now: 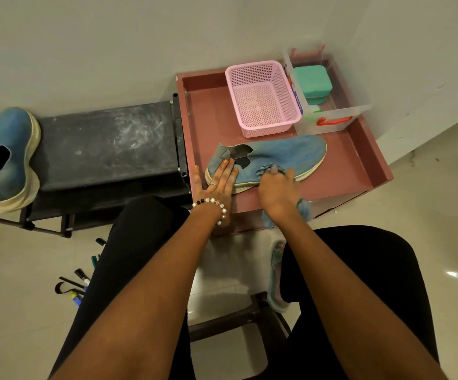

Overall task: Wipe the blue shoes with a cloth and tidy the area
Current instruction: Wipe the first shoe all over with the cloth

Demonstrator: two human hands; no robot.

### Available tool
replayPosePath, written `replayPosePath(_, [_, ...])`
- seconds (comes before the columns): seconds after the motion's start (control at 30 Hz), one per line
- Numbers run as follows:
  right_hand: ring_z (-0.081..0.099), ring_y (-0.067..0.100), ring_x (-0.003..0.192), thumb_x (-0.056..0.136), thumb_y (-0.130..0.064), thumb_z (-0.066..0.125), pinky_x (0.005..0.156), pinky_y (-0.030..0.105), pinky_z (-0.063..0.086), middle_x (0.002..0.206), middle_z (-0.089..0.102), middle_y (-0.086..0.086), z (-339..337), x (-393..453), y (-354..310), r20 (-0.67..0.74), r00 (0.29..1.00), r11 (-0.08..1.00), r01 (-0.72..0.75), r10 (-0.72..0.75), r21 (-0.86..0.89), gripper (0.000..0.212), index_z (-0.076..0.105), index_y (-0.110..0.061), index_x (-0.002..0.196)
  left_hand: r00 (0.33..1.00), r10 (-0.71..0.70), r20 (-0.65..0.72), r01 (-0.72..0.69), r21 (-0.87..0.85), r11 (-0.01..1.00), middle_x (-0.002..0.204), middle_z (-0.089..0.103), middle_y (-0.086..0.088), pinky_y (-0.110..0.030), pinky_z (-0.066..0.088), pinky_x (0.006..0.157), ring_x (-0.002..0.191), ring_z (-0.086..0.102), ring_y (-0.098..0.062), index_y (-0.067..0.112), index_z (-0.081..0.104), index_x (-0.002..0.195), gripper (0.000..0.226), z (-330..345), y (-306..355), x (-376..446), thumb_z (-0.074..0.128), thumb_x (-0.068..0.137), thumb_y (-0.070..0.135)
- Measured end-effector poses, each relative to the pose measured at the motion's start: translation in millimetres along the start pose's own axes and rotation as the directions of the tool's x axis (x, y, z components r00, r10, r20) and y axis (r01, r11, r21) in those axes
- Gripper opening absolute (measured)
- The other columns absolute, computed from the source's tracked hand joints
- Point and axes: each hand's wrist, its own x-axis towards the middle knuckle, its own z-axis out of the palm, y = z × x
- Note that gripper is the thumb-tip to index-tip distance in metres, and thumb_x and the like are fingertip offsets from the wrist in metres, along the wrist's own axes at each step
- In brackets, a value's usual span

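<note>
Head view. Maroon tray-top table (365,163) against the wall, raised rim all round. On it, three things: one pink mesh basket (262,98), nothing inside it; one clear plastic bin (332,116) with red handles, touching the basket's right side, holding a teal lidded box (313,83) and some smaller items too unclear to name; one blue shoe (285,154) lying on its side across the tray's near half, toe pointing right, pale sole toward the person.

Left hand (216,182): fingers straight and flat, pressing down on the heel end of that shoe. Ring on one finger, beaded bracelet (212,204) at the wrist. Right hand (277,190): fingers curled around a grey-blue cloth (273,169), bunched against the shoe's side near mid-length; loose cloth ends hang below the wrist over the tray's front edge.

Second blue shoe (8,157) sits on a black rack (104,144) left of the tray, well apart from the first. Two blue shoes in all.

Floor: several markers (81,283) scattered by the left leg, exact number unclear; one teal slipper (275,278) by the right leg.
</note>
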Motion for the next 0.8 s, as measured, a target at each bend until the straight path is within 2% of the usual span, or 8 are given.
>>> replayPosePath(0.13, [0.05,0.033,0.108,0.094,-0.008,0.039,0.09,0.037,0.038,0.122,0.058,0.008,2,-1,-8,-0.009,0.98,0.97,0.2,-0.201,0.141,0.033,0.054,-0.013,0.123,0.997,-0.033,-0.072,0.029,-0.059,0.998,0.154,-0.03,-0.003,-0.068,0.001,0.109,0.136,-0.038,-0.016,0.01,-0.033,0.142,0.088,13,-2,9,0.042,0.096,0.025])
replayPosePath(0.33, [0.037,0.032,0.122,0.097,-0.015,0.038,0.091,0.044,0.044,0.122,0.058,0.005,-1,5,25,-0.035,0.998,0.997,-0.057,0.056,-0.043,0.032,0.053,-0.016,0.126,1.0,0.016,0.019,-0.016,-0.015,1.0,0.153,-0.033,-0.004,-0.071,-0.023,0.091,0.141,-0.03,-0.017,0.009,-0.025,0.146,0.105,-2,-3,1,0.055,0.088,0.043])
replayPosePath(0.47, [0.031,0.034,0.126,0.098,-0.017,0.031,0.098,0.043,0.04,0.137,0.045,0.008,4,1,18,-0.04,0.991,0.991,-0.13,0.129,-0.027,0.039,0.047,-0.008,0.132,1.0,-0.018,-0.013,0.018,-0.01,1.0,0.153,-0.033,-0.003,-0.071,-0.019,0.096,0.141,-0.029,-0.016,0.011,-0.023,0.147,0.114,4,-1,0,0.062,0.078,0.043])
replayPosePath(0.57, [0.034,0.036,0.126,0.097,-0.019,0.034,0.101,0.042,0.034,0.144,0.034,0.014,16,-6,-5,-0.019,0.997,0.997,-0.07,0.07,0.021,0.043,0.039,-0.005,0.138,1.0,-0.015,-0.012,0.015,-0.025,1.0,0.154,-0.031,-0.003,-0.07,-0.013,0.101,0.142,-0.027,-0.017,0.01,-0.025,0.146,0.105,2,-1,0,0.057,0.083,0.029])
replayPosePath(0.63, [0.045,0.033,0.118,0.095,-0.019,0.041,0.096,0.039,0.034,0.138,0.041,0.013,19,-8,-15,-0.046,0.997,0.997,0.067,-0.064,0.047,0.04,0.043,-0.008,0.133,0.999,0.004,-0.034,-0.005,-0.028,1.0,0.155,-0.029,-0.002,-0.068,-0.009,0.108,0.143,-0.025,-0.016,0.012,-0.022,0.147,0.082,0,0,-1,0.041,0.097,0.024])
replayPosePath(0.7, [0.052,0.032,0.11,0.094,-0.013,0.043,0.093,0.037,0.036,0.129,0.049,0.012,13,-8,-13,-0.052,0.983,0.979,0.178,-0.174,0.1,0.035,0.047,-0.011,0.129,0.998,0.03,-0.059,-0.04,-0.168,0.985,0.157,-0.023,0.0,-0.054,-0.021,0.111,0.144,-0.021,-0.015,0.013,-0.014,0.15,0.065,-3,-2,-4,0.028,0.102,0.026])
replayPosePath(0.77, [0.049,0.033,0.109,0.097,-0.012,0.041,0.092,0.038,0.04,0.121,0.054,0.014,5,-3,1,-0.001,0.99,0.973,0.14,-0.142,0.182,0.035,0.049,-0.014,0.131,0.999,0.023,-0.049,-0.037,-0.31,0.95,0.157,-0.021,0.002,-0.044,-0.025,0.109,0.144,-0.02,-0.015,0.015,-0.008,0.152,0.07,-8,-3,-6,0.037,0.1,0.029])
replayPosePath(0.8, [0.048,0.033,0.11,0.097,-0.016,0.045,0.09,0.038,0.043,0.116,0.058,0.015,4,2,11,0.018,0.996,0.979,0.086,-0.091,0.186,0.035,0.05,-0.017,0.131,0.999,0.022,-0.044,-0.033,-0.264,0.964,0.157,-0.024,0.001,-0.051,-0.021,0.11,0.144,-0.023,-0.015,0.014,-0.011,0.151,0.079,-8,-3,-6,0.044,0.097,0.029])
